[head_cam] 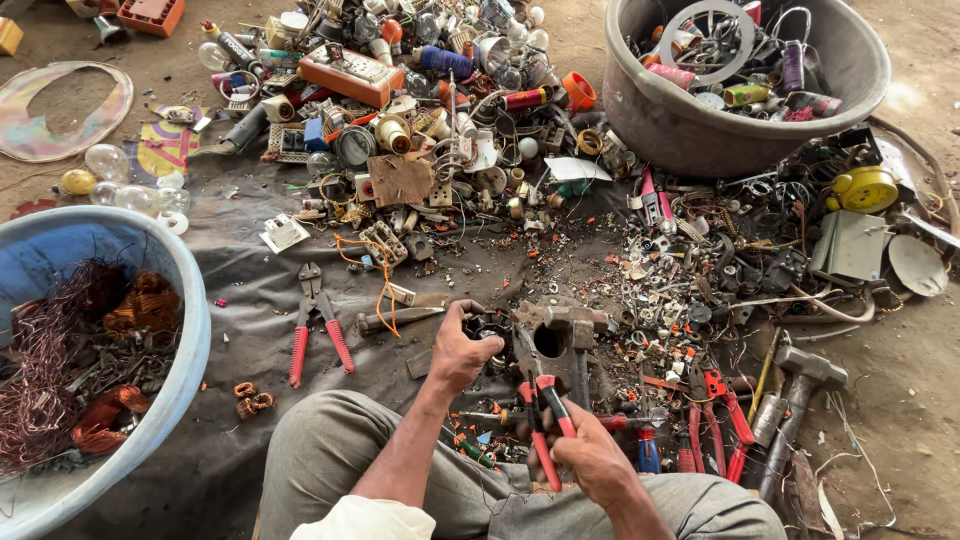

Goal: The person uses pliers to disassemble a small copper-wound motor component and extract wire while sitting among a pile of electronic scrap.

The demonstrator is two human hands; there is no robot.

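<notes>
Right hand (590, 460) squeezes red-handled pliers (540, 400); left hand (462, 350) clamps a small dark part (490, 328) beside the anvil (553, 335).

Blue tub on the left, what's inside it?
The blue tub holds tangled copper wire and orange-brown wire coils. Whatever lies underneath that pile is covered.

Landmark: metal block (555, 335) with round hole, centre of dark ground cloth (240, 300).

Left of block: open cloth, broken only by red-handled pliers (315, 325) lying flat and small copper coils (252, 400). Further left, blue tub (150, 330) walls off the edge.

Beyond block: dense scrap pile (420, 110), no clear lane.

Right of block: litter of small parts (670, 290), then hammer (800, 400) and red-handled tools (715, 430).

Beyond and right of block: grey tub (720, 130) stands high, blocking.
</notes>
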